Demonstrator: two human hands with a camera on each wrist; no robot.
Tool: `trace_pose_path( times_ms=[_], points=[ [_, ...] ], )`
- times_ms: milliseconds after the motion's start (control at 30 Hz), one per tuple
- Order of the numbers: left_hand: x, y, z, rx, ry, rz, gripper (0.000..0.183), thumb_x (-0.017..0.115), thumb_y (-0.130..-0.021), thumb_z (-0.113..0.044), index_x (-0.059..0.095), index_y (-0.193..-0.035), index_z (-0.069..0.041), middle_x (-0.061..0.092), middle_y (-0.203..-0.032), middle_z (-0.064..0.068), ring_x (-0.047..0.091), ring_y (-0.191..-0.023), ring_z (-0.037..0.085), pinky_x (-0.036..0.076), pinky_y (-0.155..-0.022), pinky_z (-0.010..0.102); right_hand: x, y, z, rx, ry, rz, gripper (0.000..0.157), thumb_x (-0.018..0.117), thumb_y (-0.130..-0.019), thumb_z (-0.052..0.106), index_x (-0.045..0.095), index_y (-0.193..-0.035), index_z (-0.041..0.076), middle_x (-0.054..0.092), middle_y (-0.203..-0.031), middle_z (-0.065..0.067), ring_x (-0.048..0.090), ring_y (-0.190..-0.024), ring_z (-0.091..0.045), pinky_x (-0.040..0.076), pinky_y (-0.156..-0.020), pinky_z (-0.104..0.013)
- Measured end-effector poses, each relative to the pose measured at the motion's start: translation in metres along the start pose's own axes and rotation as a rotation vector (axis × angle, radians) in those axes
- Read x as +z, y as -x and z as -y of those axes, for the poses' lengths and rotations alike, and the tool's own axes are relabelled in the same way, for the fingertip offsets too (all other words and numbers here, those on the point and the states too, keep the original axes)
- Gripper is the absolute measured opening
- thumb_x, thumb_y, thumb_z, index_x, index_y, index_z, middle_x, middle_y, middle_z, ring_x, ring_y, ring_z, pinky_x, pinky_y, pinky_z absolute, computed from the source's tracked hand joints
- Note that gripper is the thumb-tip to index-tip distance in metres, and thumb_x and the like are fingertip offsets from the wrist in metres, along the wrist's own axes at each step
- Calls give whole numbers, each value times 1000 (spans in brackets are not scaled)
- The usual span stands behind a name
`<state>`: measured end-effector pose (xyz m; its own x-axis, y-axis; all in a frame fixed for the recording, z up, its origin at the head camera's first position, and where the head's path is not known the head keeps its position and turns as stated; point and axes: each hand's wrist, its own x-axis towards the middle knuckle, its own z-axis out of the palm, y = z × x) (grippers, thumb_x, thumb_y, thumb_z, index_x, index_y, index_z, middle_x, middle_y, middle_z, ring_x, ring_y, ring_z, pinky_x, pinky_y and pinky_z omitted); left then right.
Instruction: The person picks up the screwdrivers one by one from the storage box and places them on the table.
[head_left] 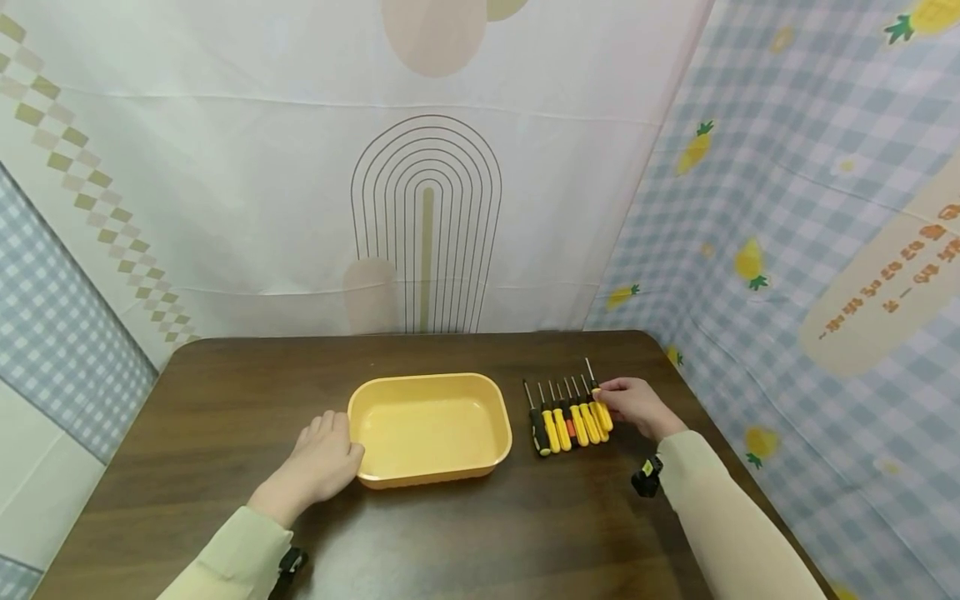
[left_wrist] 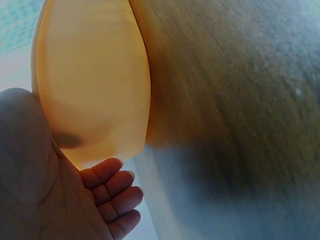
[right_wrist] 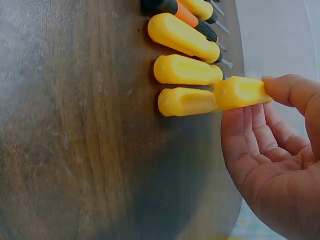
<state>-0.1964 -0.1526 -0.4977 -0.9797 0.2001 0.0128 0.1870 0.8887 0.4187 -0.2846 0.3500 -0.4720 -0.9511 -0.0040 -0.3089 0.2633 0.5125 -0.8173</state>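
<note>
A yellow plastic bin (head_left: 431, 429) stands on the dark wooden table. My left hand (head_left: 322, 454) grips the bin's left end, the thumb at the rim and the fingers outside, as the left wrist view also shows at the bin wall (left_wrist: 95, 75). To the bin's right lies a row of screwdrivers (head_left: 553, 429), mostly yellow-handled, with one black handle and one orange-and-black. My right hand (head_left: 633, 404) pinches a yellow-handled screwdriver (right_wrist: 242, 93) between thumb and fingers at the row's right end, its shaft pointing away. In the right wrist view its handle overlaps the neighbouring yellow handle (right_wrist: 187, 102).
The table (head_left: 480, 533) runs back to a white patterned cloth (head_left: 300, 208). A blue checked cloth (head_left: 750, 250) with pineapples hangs beyond the table's right edge, close to the right arm. Each wrist carries a small black camera (head_left: 647, 477).
</note>
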Motion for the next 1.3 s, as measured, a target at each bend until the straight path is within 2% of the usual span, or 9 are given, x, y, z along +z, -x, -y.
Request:
trace_pose_path(
  times_ms=[500,733,933,1300],
  points=[
    [1,-1,1,0,-2,-6,25,47,-88,-20,48,-98,3,42,-91,11,42,-89,32,36,-80,49,-3,-3,-20,74,78,-80,36,59,-95,16,57,-120,-10,60,-112,-21,62,-91,-22,54,-76,-36],
    [1,0,1,-2,5,0,27,47,-88,-21,47,-100,4,42,-92,12,42,-89,31,35,-80,49,1,-5,-27,50,152,-145,31,60,-93,13,60,-113,-10,61,-105,-19,60,-80,-19,52,-68,-33],
    [1,0,0,0,4,-5,25,47,-88,-20,48,-99,3,42,-92,11,42,-89,31,36,-80,49,5,-4,-25,35,184,-169,29,60,-93,14,62,-109,-10,62,-98,-17,58,-75,-18,50,-64,-33],
    [-2,2,-3,16,-8,-17,24,49,-87,-18,48,-96,4,43,-91,12,43,-88,33,36,-81,51,7,-6,-26,30,207,-172,27,60,-93,14,62,-108,-9,62,-103,-20,61,-78,-22,52,-64,-34]
  ],
)
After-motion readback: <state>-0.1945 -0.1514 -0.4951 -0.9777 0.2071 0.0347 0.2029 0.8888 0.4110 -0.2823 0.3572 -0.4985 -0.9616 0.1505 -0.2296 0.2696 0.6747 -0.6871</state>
